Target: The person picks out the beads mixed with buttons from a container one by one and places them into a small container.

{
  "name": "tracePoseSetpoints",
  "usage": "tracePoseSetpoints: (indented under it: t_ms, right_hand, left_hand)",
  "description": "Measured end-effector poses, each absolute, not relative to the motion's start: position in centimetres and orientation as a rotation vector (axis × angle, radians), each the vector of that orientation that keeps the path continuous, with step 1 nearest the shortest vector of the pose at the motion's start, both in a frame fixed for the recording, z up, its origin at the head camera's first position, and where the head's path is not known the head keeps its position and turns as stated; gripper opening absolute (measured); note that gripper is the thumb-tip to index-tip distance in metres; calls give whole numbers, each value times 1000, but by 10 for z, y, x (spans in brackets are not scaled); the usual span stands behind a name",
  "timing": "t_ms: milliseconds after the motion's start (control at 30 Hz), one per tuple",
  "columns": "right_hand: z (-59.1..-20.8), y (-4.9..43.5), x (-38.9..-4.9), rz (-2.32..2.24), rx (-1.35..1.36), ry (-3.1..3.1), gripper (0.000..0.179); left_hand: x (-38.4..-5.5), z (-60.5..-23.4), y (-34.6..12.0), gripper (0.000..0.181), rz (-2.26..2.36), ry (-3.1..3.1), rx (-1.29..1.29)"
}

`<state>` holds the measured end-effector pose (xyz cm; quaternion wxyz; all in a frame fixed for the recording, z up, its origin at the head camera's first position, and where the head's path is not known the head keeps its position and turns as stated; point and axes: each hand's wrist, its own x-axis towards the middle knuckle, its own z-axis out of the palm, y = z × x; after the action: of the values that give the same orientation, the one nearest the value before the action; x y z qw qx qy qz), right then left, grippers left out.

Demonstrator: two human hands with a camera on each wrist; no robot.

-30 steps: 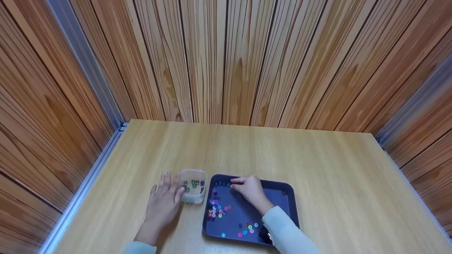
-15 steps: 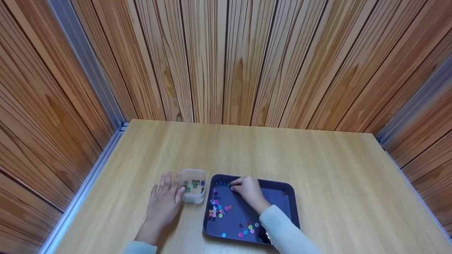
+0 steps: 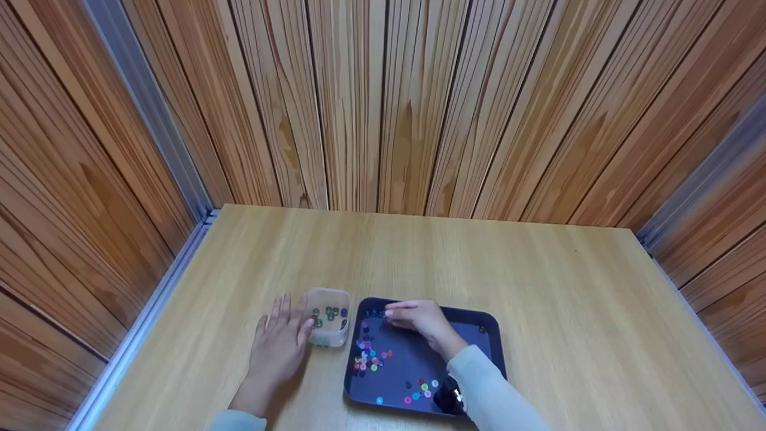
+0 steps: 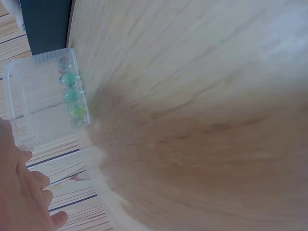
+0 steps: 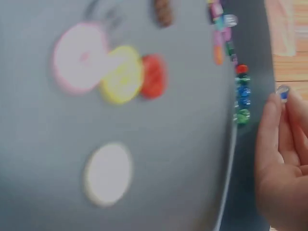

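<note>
My right hand [image 3: 423,320] is over the far left part of a dark tray [image 3: 473,353]. Its thumb and fingertips pinch a clear glass marble with blue in it [image 5: 283,92]. Beside those fingertips, a short row of marbles [image 5: 243,96], green, blue and one red, lies along the tray's far wall. My left hand [image 3: 278,344] has its fingers spread, resting at the left side of a clear plastic container [image 3: 329,291]. Green marbles [image 4: 71,94] and a few darker ones lie on the container's floor.
Colourful buttons [image 3: 365,356] are heaped along the tray's left side, and several more buttons [image 3: 423,388] lie near its front. A single dark marble [image 3: 482,328] sits in the far right corner. Wood-patterned walls [image 3: 395,108] enclose the table [image 3: 568,287].
My right hand has shifted slightly left, away from where its fingertips met the end of the marble row. The left hand and the container stay in place.
</note>
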<state>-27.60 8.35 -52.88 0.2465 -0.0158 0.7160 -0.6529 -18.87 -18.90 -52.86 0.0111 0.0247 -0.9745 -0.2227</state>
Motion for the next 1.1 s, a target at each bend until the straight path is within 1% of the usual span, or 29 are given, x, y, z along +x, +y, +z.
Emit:
tracePoseSetpoints:
  t_ms: [267, 467, 567, 667, 867, 1100]
  right_hand:
    - [-515, 68, -273, -2021, 122, 1557, 35]
    - [-507, 59, -271, -2129, 175, 1392, 24]
    - [-504, 56, -270, -2148, 161, 1377, 23]
    - [-503, 54, -269, -2133, 140, 1393, 26]
    - [-501, 46, -268, -2092, 67, 1454, 24]
    - [-492, 30, -264, -1991, -29, 1639, 34]
  left_hand:
    - [-187, -530, -190, 59, -722, -3038, 84]
    - [-187, -530, -189, 57, -697, -3019, 65]
    - [-187, -529, -189, 56, -667, -3009, 58]
    - [-187, -529, -189, 57, -648, -3015, 63]
    - [-188, -528, -189, 58, -641, -3019, 65]
    - [-188, -528, -188, 57, -672, -3026, 78]
